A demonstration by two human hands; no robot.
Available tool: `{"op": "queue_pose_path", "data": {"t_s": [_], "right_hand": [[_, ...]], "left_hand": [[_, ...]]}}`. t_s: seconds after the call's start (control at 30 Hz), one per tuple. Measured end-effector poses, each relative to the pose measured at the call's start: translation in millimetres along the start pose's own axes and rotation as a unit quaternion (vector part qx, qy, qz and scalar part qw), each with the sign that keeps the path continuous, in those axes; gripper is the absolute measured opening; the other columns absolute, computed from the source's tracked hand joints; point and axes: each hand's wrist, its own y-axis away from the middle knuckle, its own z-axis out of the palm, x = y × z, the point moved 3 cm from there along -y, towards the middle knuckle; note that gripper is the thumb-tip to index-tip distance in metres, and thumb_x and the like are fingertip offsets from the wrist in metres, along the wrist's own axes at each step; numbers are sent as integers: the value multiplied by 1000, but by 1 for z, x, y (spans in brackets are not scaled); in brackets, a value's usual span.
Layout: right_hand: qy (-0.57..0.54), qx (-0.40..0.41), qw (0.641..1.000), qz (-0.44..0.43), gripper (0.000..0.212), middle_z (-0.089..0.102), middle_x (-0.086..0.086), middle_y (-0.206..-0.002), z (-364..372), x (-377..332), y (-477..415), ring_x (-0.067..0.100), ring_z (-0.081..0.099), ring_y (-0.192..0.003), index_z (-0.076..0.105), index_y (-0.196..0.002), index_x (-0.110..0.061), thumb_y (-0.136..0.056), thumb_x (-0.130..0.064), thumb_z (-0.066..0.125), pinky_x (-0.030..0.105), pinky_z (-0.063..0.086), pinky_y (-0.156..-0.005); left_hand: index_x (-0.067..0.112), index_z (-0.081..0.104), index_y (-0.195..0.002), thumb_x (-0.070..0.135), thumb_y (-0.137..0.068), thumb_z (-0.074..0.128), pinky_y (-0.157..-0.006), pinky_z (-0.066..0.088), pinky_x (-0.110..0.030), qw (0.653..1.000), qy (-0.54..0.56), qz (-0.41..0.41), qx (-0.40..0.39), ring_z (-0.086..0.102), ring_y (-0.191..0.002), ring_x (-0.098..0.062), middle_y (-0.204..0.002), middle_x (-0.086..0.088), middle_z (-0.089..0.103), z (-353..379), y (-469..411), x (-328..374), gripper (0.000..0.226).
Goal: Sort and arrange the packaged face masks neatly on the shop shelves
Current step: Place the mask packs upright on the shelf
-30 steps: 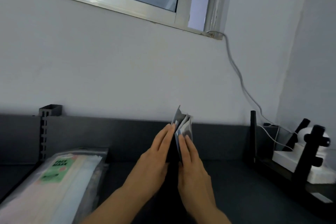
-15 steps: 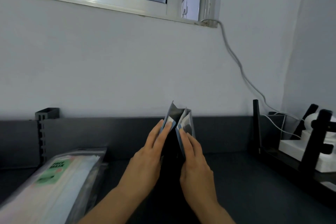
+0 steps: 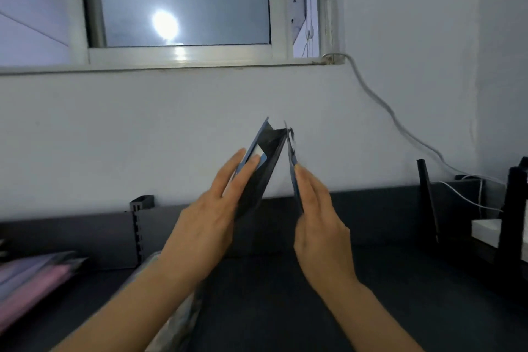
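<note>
I hold dark blue-edged face mask packets upright above the dark shelf (image 3: 400,308), spread apart in a V. My left hand (image 3: 211,220) holds the left packet (image 3: 263,168), fingers stretched along its outer face. My right hand (image 3: 320,220) holds a thin packet (image 3: 292,157) seen edge-on and blurred. The two packets nearly meet at the top. Both thumbs are hidden behind the packets. A clear bag of masks (image 3: 177,323) lies on the shelf under my left forearm.
Pink and purple packs (image 3: 31,286) lie blurred at the far left. A slotted shelf upright (image 3: 138,226) stands at the back left. A black divider (image 3: 427,197), a white box (image 3: 485,231) and a cable (image 3: 400,128) are on the right. A white wall and window rise behind.
My hands have risen and moved apart, splitting the bunch of packets into a left and a right part. The camera has tilted up and turned left, showing more window.
</note>
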Motion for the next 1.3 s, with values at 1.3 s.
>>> {"op": "queue_pose_path", "data": {"t_s": [1.3], "right_hand": [[2, -84, 897, -433, 104, 61, 10, -127, 174, -513, 11, 30, 69, -91, 39, -135, -15, -42, 9, 79, 27, 50, -43]], "left_hand": [[25, 2, -150, -18, -34, 73, -29, 36, -15, 877, -423, -203, -99, 57, -63, -20, -151, -6, 28, -471, 430, -263, 142]]}}
